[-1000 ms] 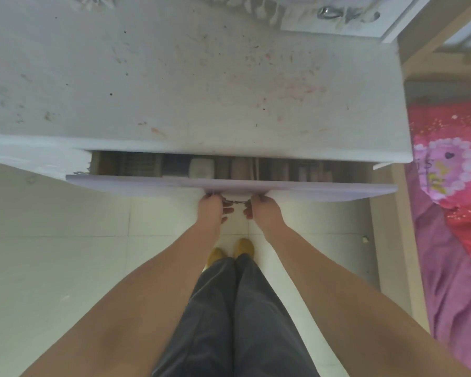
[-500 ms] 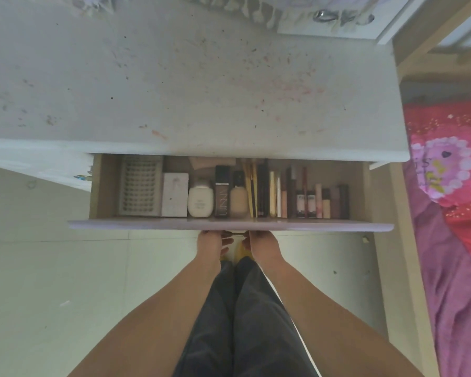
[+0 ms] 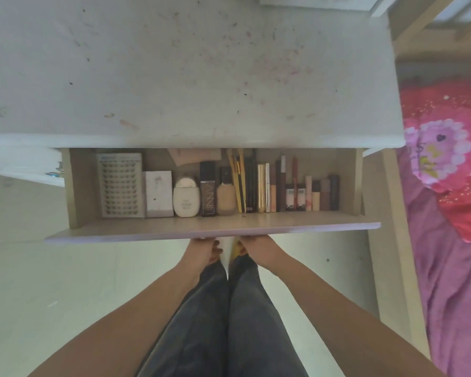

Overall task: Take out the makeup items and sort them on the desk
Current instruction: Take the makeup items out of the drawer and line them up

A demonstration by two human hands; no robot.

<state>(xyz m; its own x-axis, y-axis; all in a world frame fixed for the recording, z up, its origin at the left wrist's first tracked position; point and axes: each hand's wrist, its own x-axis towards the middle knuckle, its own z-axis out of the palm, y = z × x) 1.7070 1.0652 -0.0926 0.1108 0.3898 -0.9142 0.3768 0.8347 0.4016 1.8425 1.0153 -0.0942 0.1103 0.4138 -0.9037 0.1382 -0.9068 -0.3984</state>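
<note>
Both hands under the drawer front at its middle, left hand and right hand side by side, fingers hidden beneath: grip cannot be told. Drawer pulled out below the counter's near edge. Makeup items lined along the drawer's front wall. Counter white, scuffed, stained with reddish marks. Pale tiled floor underneath. Red and pink bedding off the counter's right edge.

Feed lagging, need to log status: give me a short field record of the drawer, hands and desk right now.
drawer: wooden desk drawer pulled open
left hand: under the drawer front, fingers curled
right hand: same, at front edge
contents: lash tray, white box, cream bottle, dark UNNY tube, pencils, lipsticks in a row
desk: stained white desktop, no makeup on it
</note>
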